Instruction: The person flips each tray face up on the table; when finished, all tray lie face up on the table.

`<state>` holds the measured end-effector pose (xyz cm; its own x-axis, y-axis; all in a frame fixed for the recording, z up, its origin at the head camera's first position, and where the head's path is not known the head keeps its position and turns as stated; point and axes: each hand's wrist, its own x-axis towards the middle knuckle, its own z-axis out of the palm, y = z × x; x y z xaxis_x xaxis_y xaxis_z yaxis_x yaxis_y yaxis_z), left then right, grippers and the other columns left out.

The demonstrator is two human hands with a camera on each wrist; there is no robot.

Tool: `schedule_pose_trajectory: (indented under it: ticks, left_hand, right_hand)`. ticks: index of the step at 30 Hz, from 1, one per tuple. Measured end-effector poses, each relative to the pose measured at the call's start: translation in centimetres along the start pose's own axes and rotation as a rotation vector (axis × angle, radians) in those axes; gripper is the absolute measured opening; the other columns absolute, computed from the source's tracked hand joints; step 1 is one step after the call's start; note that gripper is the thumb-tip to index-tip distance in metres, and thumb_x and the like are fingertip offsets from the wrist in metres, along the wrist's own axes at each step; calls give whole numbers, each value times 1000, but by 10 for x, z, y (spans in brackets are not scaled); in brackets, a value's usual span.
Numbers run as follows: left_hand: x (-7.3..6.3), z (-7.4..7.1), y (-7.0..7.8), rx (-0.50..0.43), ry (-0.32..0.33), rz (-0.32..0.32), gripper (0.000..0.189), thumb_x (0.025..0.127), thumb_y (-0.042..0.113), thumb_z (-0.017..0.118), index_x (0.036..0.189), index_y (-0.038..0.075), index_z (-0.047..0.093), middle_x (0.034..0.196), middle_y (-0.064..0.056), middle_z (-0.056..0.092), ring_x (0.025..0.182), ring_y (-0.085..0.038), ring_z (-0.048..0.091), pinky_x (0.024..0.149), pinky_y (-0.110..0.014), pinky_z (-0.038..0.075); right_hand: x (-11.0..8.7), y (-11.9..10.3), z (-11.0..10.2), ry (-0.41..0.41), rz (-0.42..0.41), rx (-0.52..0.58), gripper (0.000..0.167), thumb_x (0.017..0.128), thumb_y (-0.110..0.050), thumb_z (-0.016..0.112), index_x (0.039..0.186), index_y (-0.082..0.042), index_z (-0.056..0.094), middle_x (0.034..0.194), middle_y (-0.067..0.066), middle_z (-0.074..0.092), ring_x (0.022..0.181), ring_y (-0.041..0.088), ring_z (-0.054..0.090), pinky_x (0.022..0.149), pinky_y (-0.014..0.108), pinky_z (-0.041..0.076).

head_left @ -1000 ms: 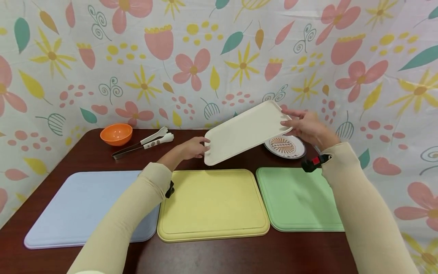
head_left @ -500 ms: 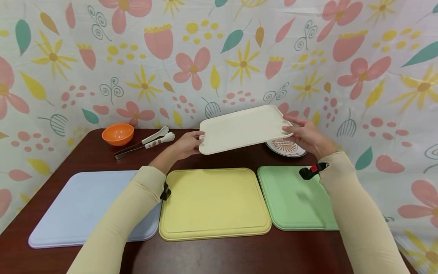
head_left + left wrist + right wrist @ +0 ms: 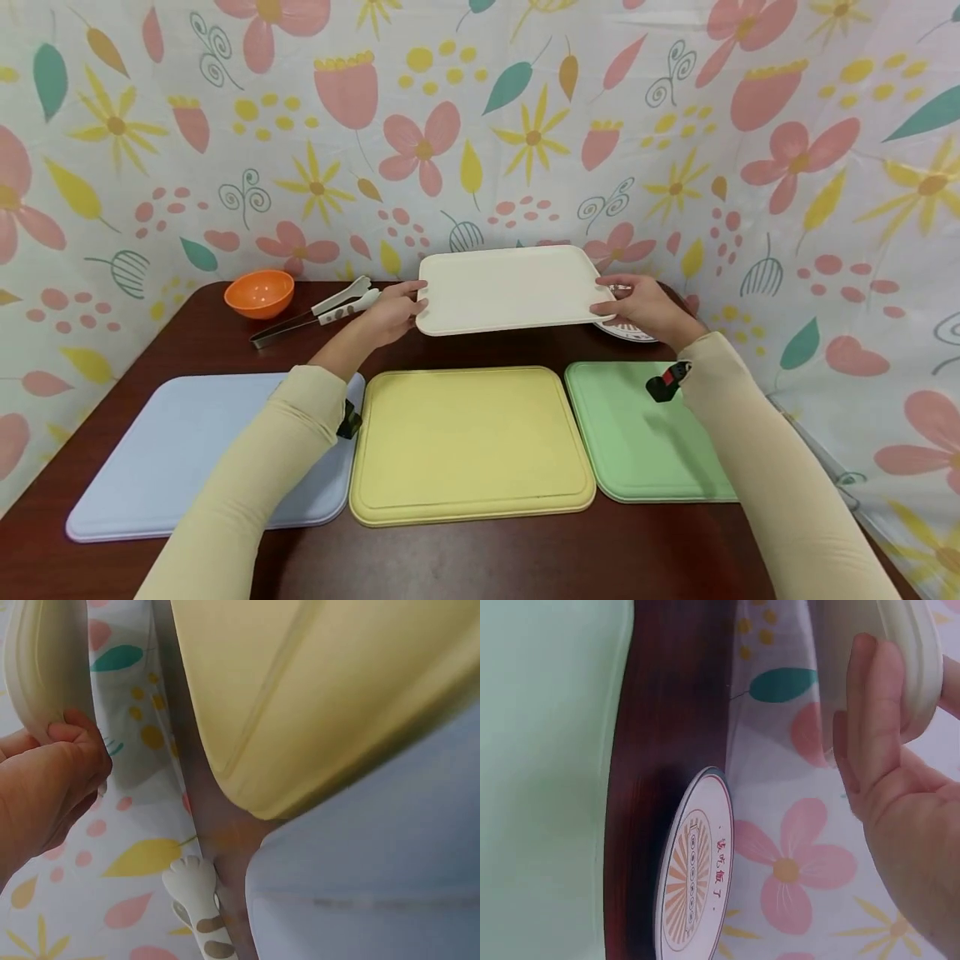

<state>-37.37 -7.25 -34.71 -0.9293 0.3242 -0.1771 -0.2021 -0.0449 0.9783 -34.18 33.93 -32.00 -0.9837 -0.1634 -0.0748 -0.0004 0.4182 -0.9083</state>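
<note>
A cream rectangular tray (image 3: 510, 290) is held up in the air over the back of the table, almost level. My left hand (image 3: 393, 312) grips its left end; in the left wrist view the fingers (image 3: 75, 735) curl at the tray's corner. My right hand (image 3: 637, 307) holds the right end, with fingers (image 3: 877, 705) under the tray and the thumb on the other side in the right wrist view. Below and nearer lies a yellow board (image 3: 472, 446). Behind the right hand a white plate with a printed sunburst (image 3: 690, 877) is partly hidden.
A light blue board (image 3: 202, 450) lies left of the yellow one, a green board (image 3: 645, 433) right of it. At the back left are an orange bowl (image 3: 259, 293) and tongs with white paw-shaped tips (image 3: 348, 304). A flowered cloth (image 3: 480, 125) hangs behind the table.
The tray has gone from tilted, right end high, to nearly level. It has shifted left, and both hands have moved left with it. The boards, bowl and tongs stay put.
</note>
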Motion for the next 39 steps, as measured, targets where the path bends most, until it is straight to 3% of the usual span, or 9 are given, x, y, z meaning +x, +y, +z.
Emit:
schedule_pose_trajectory:
  ticks: [5,8,13,18,22,32,39]
  left_hand:
    - [-1,-6,-1,17,14,14,57,104,-2,40,158,8,22,151,-14,36,102,-15,52,74,-22,47]
    - [-1,-9,-1,47,21,19,58,104,-2,40,158,8,22,152,-13,36,102,-16,52,74,-22,46]
    - [-1,-15,-4,85,12,3,63,102,-5,44,159,9,19,157,-12,29,104,-17,51,78,-23,47]
    - [-3,-20,-8,161,-28,-15,69,101,-7,46,159,8,13,159,-13,23,112,-22,50,95,-33,44]
    - [-3,-25,-9,256,-81,-20,73,100,-7,47,159,5,6,160,-19,20,124,-29,46,108,-42,36]
    - [4,-39,-11,350,-110,-49,81,97,-11,51,159,6,1,163,-22,6,144,-34,28,113,-45,30]
    - [6,-45,-13,408,-122,-76,85,95,-13,54,160,7,2,162,-24,12,141,-31,35,110,-42,35]
  right_hand:
    - [5,1,5,-61,-2,-142,74,90,-19,76,151,-3,38,144,26,40,92,13,67,84,39,56]
    - [8,2,9,-94,-13,-152,74,89,-17,76,150,0,37,139,27,43,91,15,68,84,42,56]
    - [16,9,15,-106,-39,-158,70,86,-12,78,144,7,43,112,20,57,78,17,68,74,37,58]
    - [24,16,19,-95,-32,-209,63,84,-13,80,137,6,52,90,9,55,70,15,64,72,36,59]
    - [29,18,23,-91,-18,-267,63,84,-16,80,138,4,53,90,9,56,72,13,63,74,36,58]
    - [42,22,33,-107,37,-346,62,83,-17,82,136,4,56,86,4,71,78,15,69,77,33,56]
    - [46,23,42,-135,57,-379,65,81,-18,83,135,7,55,88,10,70,78,19,69,79,34,56]
